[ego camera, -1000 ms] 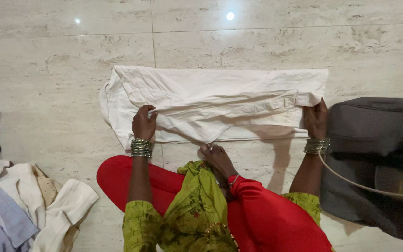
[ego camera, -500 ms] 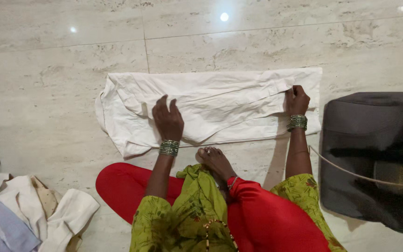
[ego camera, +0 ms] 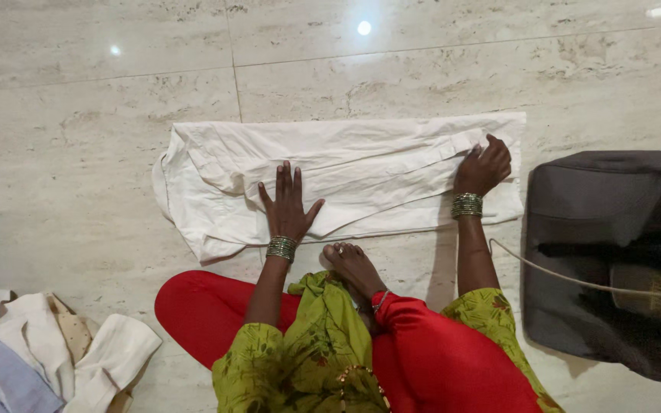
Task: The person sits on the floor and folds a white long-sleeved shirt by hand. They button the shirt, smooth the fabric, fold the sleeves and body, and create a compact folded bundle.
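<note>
1. Surface: polished pale marble floor (ego camera: pixel 93 130) in large tiles, thin grout lines running across and one running up from the cloth. Ceiling lights show as small bright reflections near the top edge.

2. Work item: a white garment (ego camera: pixel 361 172), folded into a long band, lies flat on the floor straight ahead of the seated person. Its left end is bunched and rumpled; its right end is squared off.

3. Left hand (ego camera: pixel 288 205): palm down, fingers spread and straight, pressed flat on the near middle of the garment. It grips nothing. Bangles on the wrist.

4. Right hand (ego camera: pixel 483 168): on the garment's right end, fingers curled down onto the upper fold. Whether cloth is pinched between the fingers cannot be told. Bangles on this wrist too.

5. Person: sits on the floor in red trousers and a green printed top; a bare foot (ego camera: pixel 353 264) rests just beside the garment's near edge, between the two arms.

6. Right of the garment: a dark grey bag (ego camera: pixel 606 229), its edge just beside the garment's right end. A thin pale cord (ego camera: pixel 568 281) crosses it.

7. Lower left: a loose pile of clothes (ego camera: pixel 47 352), white, cream and pale blue, well apart from the garment. Dark cloth at the left frame edge.
</note>
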